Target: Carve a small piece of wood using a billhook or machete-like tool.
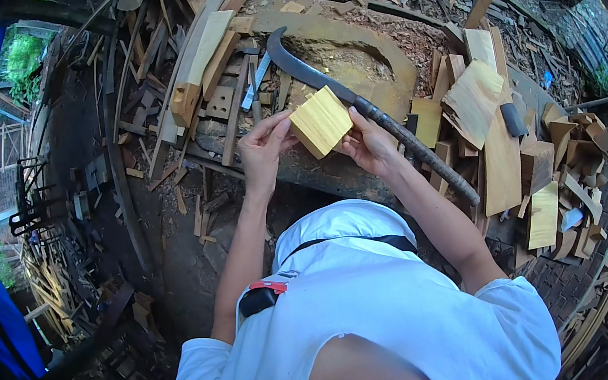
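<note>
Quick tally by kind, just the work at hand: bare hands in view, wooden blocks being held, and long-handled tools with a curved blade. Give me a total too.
Bare hands: 2 (left hand, right hand)
Held blocks: 1 (yellowish wooden block)
Long-handled tools with a curved blade: 1 (dark curved-bladed tool)
Total: 4

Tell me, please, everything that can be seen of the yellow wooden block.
The block looks like bare, pale yellow wood, squared, with fairly straight edges and fine grain lines. One broad face is bright; a darker side face shows at its lower left. It sits askew in the picture. The left grip touches it near its left corner, the right grip at its lower right. It overlaps the curved knife in this view; its underside is hidden.
</note>
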`<state>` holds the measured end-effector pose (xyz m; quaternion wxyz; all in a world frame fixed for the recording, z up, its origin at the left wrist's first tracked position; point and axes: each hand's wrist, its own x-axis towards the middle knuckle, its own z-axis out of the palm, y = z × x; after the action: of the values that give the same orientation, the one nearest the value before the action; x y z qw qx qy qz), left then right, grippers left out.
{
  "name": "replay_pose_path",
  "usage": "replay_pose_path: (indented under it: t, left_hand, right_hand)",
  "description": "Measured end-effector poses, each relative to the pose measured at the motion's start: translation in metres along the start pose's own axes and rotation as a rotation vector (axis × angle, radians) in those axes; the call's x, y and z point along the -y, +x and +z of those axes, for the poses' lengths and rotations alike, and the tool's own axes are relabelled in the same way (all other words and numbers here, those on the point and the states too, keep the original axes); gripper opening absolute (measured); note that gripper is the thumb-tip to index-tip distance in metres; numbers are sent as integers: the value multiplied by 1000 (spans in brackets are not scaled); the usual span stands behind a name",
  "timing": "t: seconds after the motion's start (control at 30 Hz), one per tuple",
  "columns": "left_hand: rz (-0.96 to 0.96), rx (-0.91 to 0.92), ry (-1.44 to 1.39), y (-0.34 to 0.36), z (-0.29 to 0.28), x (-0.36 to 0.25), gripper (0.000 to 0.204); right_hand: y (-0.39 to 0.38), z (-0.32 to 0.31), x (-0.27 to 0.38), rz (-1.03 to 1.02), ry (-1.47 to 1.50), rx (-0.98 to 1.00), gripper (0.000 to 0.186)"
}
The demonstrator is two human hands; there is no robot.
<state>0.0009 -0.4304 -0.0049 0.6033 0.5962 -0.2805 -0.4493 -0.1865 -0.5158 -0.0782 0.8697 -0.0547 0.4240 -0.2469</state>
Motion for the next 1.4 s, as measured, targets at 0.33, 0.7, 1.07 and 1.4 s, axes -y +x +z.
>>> replay_pose_path:
  t: [0.33,0.7,1.07,1.4]
  left_hand:
    - [50,-74,15,14,-14,11,16]
    - [-254,140,-219,17,-46,9,24]
    - [-136,289,543,25,-27,-4,42]
    - [223,-56,1056,48,-40,74,38]
  right_hand:
    - [-13,-2,5,137,-27,167,35]
    - [-19,-5,20,-33,-412,296,33]
    - [9,11,28,-587,-1083,163,30]
    - [23,-21,28,-1049,-1887,-267,44]
